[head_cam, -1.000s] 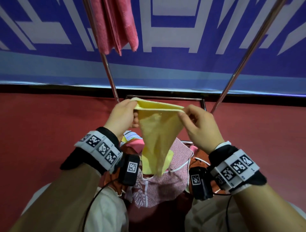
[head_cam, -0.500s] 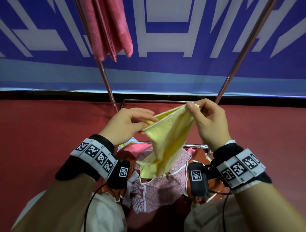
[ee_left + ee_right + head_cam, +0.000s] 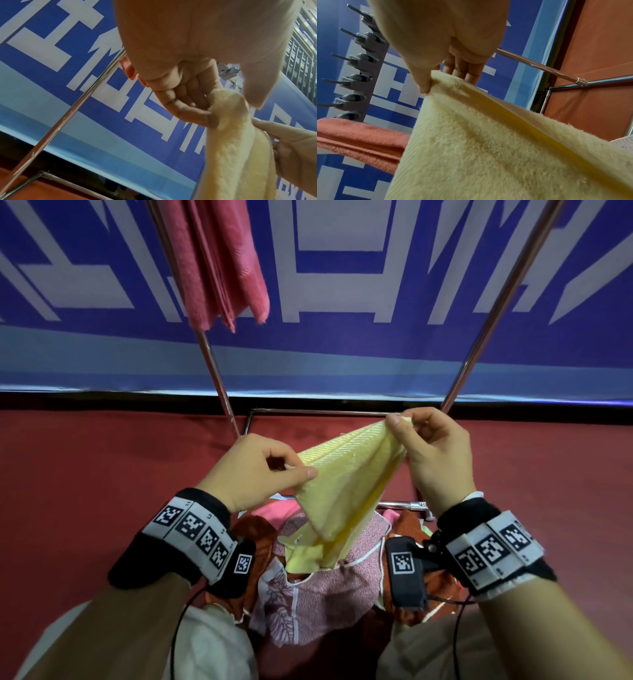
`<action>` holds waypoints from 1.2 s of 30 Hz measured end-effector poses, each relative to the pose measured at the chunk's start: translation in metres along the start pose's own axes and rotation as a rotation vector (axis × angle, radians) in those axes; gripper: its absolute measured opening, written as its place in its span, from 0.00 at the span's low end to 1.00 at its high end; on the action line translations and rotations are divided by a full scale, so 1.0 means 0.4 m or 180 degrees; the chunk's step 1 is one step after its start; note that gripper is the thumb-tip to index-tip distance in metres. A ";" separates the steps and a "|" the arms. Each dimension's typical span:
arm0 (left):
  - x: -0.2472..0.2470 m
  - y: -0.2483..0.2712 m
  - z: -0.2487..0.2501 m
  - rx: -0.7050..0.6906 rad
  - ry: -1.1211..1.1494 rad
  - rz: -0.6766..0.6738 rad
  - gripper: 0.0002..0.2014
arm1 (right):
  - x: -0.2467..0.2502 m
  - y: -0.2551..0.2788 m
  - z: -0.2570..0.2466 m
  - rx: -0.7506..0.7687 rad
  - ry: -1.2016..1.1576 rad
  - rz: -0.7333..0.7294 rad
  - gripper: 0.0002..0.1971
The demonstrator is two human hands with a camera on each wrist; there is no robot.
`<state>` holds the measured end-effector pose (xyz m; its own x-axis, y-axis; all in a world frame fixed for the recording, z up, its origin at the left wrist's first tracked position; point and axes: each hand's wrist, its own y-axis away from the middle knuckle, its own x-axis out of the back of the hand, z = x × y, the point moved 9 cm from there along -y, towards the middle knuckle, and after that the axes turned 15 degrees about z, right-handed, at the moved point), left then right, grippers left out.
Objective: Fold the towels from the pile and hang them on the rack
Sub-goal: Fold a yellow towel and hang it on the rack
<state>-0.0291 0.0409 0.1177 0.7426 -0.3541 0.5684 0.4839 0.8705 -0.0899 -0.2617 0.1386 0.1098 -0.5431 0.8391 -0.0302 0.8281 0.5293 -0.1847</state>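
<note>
The rack (image 3: 213,364) stands in front of the person, its 2 metal poles slanting up against a blue and white banner. Below the wrists lies the pile (image 3: 318,594), a heap of patterned pink and rust cloths. 1 pink towel (image 3: 222,261) already hangs folded over the rack's upper left.

The yellow towel (image 3: 346,484) is held in the air between rack and pile, doubled over, with its top edge slanting up to the right. Its lower end droops to the pile, and I cannot tell whether it touches.

The 2 hands are apart, each clamped on 1 end of that top edge. The left hand (image 3: 253,474) pinches the lower end between thumb and forefinger. The right hand (image 3: 435,453) pinches the higher corner, thumb in front, other fingers behind.

The towel looks light, soft and limp — thick terry that sags wherever it is unsupported. The nap should grip well, so slipping seems unlikely. The likelier trouble is the layers sliding apart. The best holds are probably the 2 top corners, with every layer caught in each pinch — and the edge kept taut for a clean next fold.
</note>
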 end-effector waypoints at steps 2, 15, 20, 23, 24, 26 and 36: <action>0.014 -0.007 -0.004 -0.0022 -0.0069 0.0195 0.09 | 0.003 -0.001 0.004 -0.0046 -0.0034 0.0002 0.05; 0.061 -0.038 -0.020 0.0028 0.0402 0.0893 0.03 | 0.003 -0.002 0.046 -0.0479 -0.0077 -0.0105 0.10; 0.064 -0.051 -0.025 -0.0029 0.0354 0.0987 0.04 | 0.001 -0.004 0.047 -0.0520 -0.0146 -0.0078 0.06; 0.076 -0.055 -0.027 -0.0015 0.0400 0.1116 0.02 | -0.001 -0.002 0.045 -0.0497 -0.0161 -0.0116 0.03; 0.078 -0.055 -0.028 -0.0003 0.0426 0.1136 0.01 | -0.002 -0.001 0.044 -0.0490 -0.0164 -0.0130 0.03; 0.079 -0.056 -0.031 0.0022 0.0468 0.1140 0.01 | -0.002 -0.001 0.044 -0.0481 -0.0172 -0.0155 0.03; 0.073 -0.059 -0.041 0.0030 0.0472 0.0770 0.08 | -0.004 0.001 0.038 -0.0542 -0.0303 -0.0327 0.11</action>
<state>-0.0113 0.0047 0.1231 0.8960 -0.1812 0.4055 0.2805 0.9387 -0.2004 -0.2627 0.1353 0.0948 -0.6299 0.7683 -0.1137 0.7748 0.6318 -0.0234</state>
